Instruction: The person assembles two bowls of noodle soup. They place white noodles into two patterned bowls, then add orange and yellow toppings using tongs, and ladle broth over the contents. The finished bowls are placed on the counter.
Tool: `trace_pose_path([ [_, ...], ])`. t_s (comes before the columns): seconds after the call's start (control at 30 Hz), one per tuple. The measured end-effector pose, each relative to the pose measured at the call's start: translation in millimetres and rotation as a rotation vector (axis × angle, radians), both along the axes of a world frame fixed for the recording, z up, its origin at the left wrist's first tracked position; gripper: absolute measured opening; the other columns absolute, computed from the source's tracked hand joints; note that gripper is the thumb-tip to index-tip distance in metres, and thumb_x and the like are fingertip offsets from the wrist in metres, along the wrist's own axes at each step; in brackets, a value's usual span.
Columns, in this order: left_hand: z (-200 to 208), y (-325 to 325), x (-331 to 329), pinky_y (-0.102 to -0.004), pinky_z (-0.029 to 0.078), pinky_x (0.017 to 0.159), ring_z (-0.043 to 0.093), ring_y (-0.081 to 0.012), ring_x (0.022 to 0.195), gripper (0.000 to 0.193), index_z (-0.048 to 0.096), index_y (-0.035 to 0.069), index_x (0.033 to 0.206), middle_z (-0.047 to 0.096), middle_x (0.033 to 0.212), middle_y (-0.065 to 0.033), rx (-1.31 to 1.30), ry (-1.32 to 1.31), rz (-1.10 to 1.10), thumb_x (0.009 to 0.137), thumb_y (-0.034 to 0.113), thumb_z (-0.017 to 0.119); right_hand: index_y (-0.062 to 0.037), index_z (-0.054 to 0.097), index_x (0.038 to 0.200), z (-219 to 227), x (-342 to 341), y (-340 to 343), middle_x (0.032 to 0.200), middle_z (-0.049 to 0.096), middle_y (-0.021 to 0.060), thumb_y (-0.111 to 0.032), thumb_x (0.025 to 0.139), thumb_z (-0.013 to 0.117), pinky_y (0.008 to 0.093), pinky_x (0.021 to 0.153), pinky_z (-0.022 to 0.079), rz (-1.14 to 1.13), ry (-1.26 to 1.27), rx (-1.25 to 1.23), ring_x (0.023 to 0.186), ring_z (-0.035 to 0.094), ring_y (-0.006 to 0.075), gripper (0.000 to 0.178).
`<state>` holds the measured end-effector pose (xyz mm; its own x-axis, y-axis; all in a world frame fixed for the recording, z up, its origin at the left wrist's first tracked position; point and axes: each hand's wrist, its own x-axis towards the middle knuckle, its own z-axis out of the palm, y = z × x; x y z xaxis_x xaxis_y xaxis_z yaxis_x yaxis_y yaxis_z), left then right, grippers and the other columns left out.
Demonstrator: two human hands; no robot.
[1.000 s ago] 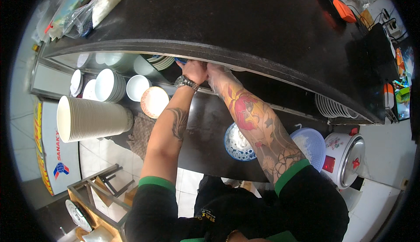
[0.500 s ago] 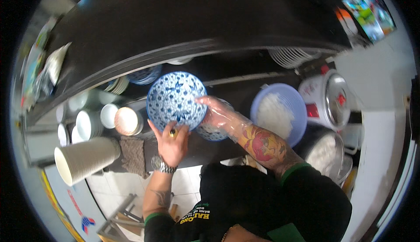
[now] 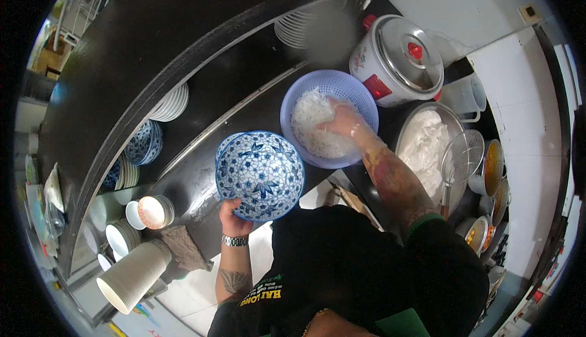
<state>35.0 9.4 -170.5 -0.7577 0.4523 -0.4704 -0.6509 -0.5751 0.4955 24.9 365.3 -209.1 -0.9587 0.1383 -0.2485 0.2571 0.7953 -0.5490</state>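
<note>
My left hand (image 3: pixel 235 218) grips the near rim of a blue-and-white flowered bowl (image 3: pixel 261 175), thumb over the edge, its inside facing up. Nothing lies in this bowl. The edge of a second patterned bowl (image 3: pixel 223 144) peeks out behind it. My right hand (image 3: pixel 345 120), in a thin clear plastic glove, reaches down into a purple plastic colander (image 3: pixel 293 79). White noodles (image 3: pixel 314 117) fill the colander's middle, and the fingers are partly buried in them, so their closure is hidden.
A rice cooker (image 3: pixel 400 62) stands beyond the colander. Right of it, a metal basin (image 3: pixel 427 148) holds a white mass, with a wire strainer (image 3: pixel 463 154) on its rim. Stacked paper cups (image 3: pixel 134 276), a brown cloth (image 3: pixel 185 248) and small bowls (image 3: pixel 152 212) sit at left. A dark shelf (image 3: pixel 183 32) overhangs.
The view has swung right. My right hand has left the bowl and moved into the colander's noodles. My left hand alone keeps hold of the bowl.
</note>
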Motion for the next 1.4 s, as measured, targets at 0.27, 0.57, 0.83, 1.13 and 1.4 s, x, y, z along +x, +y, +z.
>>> trace_pose_path([
  [0.27, -7.3, 2.0, -9.4, -0.0416, 0.043, 0.101, 0.054, -0.0279, 0.117, 0.061, 0.045, 0.0, 0.132, 0.057, 0.127, -0.0122, -0.052, 0.009, -0.043, 0.073, 0.013, 0.057, -0.0034, 0.06, 0.121, -64.4, 21.3, -1.6, 0.121, 0.058, 0.023, -0.03, 0.078, 0.069, 0.0431, 0.096, 0.045, -0.07, -0.107, 0.206, 0.11, 0.057, 0.0361, 0.051],
  [0.57, -12.3, 9.7, -23.0, -0.0436, 0.045, 0.097, 0.057, -0.0263, 0.113, 0.051, 0.05, 0.003, 0.127, 0.06, 0.122, -0.0104, -0.083, -0.004, -0.119, 0.077, 0.012, 0.056, -0.0047, 0.067, 0.107, 109.6, 27.2, 19.3, 0.094, 0.068, 0.0174, -0.028, 0.08, 0.073, 0.034, 0.075, 0.051, -0.178, 0.355, -0.054, 0.079, 0.066, 0.0265, 0.036],
  [0.83, -16.1, 10.0, -34.1, -0.0407, 0.051, 0.085, 0.06, -0.0253, 0.106, 0.049, 0.05, 0.006, 0.124, 0.06, 0.12, -0.009, -0.133, -0.03, -0.176, 0.077, 0.014, 0.057, -0.0055, 0.068, 0.099, 219.1, 19.6, -11.1, 0.086, 0.068, 0.0139, -0.017, 0.082, 0.069, 0.0306, 0.07, 0.05, -0.176, 0.622, -0.007, 0.074, 0.066, 0.0234, 0.021],
  [1.13, -9.4, 17.2, -37.3, -0.0473, 0.052, 0.079, 0.059, -0.0273, 0.107, 0.056, 0.046, 0.013, 0.13, 0.058, 0.122, -0.0089, -0.215, 0.029, -0.313, 0.078, 0.027, 0.061, -0.002, 0.066, 0.102, 287.7, 2.9, -25.6, 0.08, 0.068, 0.0044, -0.01, 0.084, 0.066, 0.0263, 0.062, 0.051, -0.226, 0.699, -0.313, 0.07, 0.064, 0.0096, 0.02],
  [1.4, -0.1, 23.6, -39.3, -0.0438, 0.057, 0.073, 0.063, -0.0269, 0.101, 0.056, 0.044, 0.012, 0.13, 0.059, 0.121, -0.0101, -0.324, 0.122, -0.377, 0.079, 0.027, 0.061, 0.0021, 0.064, 0.103, 385.8, 8.4, -80.2, 0.094, 0.067, 0.0095, -0.016, 0.089, 0.057, 0.0256, 0.071, 0.053, -0.183, 1.196, -0.33, 0.08, 0.065, 0.014, 0.023],
])
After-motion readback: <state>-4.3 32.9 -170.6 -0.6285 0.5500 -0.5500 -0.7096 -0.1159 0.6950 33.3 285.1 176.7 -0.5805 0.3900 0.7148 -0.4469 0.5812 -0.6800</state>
